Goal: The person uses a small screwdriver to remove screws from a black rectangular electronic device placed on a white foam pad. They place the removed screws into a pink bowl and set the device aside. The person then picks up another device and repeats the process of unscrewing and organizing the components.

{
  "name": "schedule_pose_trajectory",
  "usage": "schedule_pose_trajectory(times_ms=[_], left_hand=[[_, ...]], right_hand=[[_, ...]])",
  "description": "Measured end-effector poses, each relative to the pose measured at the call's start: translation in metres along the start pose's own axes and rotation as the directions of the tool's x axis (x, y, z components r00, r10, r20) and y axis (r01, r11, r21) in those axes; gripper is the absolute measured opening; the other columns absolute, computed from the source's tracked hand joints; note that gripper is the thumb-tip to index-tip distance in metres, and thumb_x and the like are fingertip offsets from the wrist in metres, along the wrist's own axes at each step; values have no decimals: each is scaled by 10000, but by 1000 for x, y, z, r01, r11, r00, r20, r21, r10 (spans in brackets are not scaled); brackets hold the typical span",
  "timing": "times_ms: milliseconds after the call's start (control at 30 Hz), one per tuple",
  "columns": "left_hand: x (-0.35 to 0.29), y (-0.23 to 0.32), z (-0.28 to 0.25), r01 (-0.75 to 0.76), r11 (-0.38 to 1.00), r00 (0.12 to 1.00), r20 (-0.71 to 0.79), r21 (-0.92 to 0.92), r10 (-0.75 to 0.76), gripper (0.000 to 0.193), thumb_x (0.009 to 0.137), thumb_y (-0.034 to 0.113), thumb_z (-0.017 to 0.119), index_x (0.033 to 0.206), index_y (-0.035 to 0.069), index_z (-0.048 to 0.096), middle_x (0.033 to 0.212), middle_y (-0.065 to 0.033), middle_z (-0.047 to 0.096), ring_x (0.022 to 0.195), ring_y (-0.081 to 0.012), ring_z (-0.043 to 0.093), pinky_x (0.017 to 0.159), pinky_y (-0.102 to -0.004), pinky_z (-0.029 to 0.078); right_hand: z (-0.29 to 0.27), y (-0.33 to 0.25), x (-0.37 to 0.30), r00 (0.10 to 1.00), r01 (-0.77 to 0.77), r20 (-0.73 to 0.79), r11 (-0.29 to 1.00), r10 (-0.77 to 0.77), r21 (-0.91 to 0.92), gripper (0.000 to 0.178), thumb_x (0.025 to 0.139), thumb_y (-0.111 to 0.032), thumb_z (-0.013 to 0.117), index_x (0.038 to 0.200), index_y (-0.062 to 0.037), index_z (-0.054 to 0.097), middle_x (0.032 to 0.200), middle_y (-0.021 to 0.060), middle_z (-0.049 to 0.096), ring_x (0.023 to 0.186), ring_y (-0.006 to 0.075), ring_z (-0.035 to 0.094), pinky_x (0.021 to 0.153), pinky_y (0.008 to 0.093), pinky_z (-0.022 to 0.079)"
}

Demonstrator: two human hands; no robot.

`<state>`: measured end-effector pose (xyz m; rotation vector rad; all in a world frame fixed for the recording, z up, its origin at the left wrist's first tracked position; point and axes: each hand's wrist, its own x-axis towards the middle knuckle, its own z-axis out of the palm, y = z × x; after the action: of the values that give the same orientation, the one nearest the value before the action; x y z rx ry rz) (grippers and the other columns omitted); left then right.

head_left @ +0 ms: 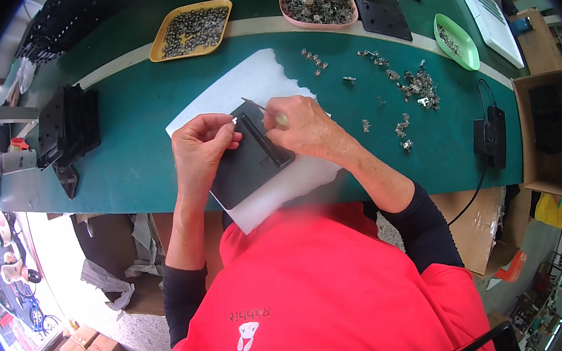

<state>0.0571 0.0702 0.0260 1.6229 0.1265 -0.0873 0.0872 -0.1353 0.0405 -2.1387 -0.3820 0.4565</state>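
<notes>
A flat black plastic panel (247,178) with a long raised slot lies tilted on a white sheet (236,77) in front of me. My left hand (201,149) is over the panel's left side, thumb and forefinger pinching a small shiny metal piece (234,120). Over the panel's right edge, my right hand (305,128) grips a slender pointed tool (256,105), which looks like tweezers. Its tip points toward the panel's far end, close to the metal piece. My right fingers hide much of the tool.
Small metal parts (419,85) lie scattered on the green table (134,143) at right. Along the back stand a yellow tray (157,50), a pink tray (320,26) and a green tray (468,53). Stacked black panels (70,126) stand left; a black corded box (494,136) sits right.
</notes>
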Motion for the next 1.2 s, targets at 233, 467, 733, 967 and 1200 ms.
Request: schedule_pose_trajectory(times_ms=[233, 467, 733, 967, 1200], left_hand=[[7, 7, 11, -87, 921, 992, -55, 379, 116, 114, 815, 9, 629, 903, -23, 695, 734, -25, 671, 630, -51, 600, 589, -207, 482], [11, 9, 17, -273, 803, 950, 20, 530, 311, 98, 787, -20, 640, 865, -8, 697, 769, -53, 647, 621, -88, 583, 565, -232, 465], [13, 4, 18, -458, 639, 870, 165, 618, 464, 135, 773, -58, 642, 893, -2, 672, 859, -98, 639, 669, -184, 629, 593, -282, 500], [11, 0, 19, -507, 519, 830, 227, 688, 509, 170, 751, -60, 664, 904, 13, 664, 886, -116, 634, 718, -251, 653, 631, -327, 534], [9, 0, 23, -429, 572, 863, 131, 699, 488, 146, 762, -48, 666, 892, 19, 667, 814, -117, 607, 681, -260, 636, 607, -338, 515]], right_hand=[[4, 7, -1, 998, 52, -46, 998, -51, 18, 184, 730, -133, 625, 870, -16, 650, 810, 174, 680, 784, 335, 670, 739, 403, 518], [2, 8, -1, 999, 37, -22, 998, -35, 51, 171, 725, -123, 614, 858, -21, 648, 805, 161, 681, 768, 332, 664, 727, 400, 516], [4, 12, -1, 997, 68, -47, 996, -65, 58, 165, 726, -114, 607, 856, -21, 648, 805, 154, 681, 767, 333, 661, 723, 404, 515], [5, 11, -2, 996, 77, -49, 995, -73, 69, 162, 730, -114, 608, 853, -17, 646, 803, 150, 681, 760, 330, 660, 715, 397, 513], [7, 15, -1, 993, 99, -69, 993, -94, 66, 163, 730, -121, 612, 850, -15, 645, 798, 149, 681, 747, 327, 659, 709, 396, 513]])
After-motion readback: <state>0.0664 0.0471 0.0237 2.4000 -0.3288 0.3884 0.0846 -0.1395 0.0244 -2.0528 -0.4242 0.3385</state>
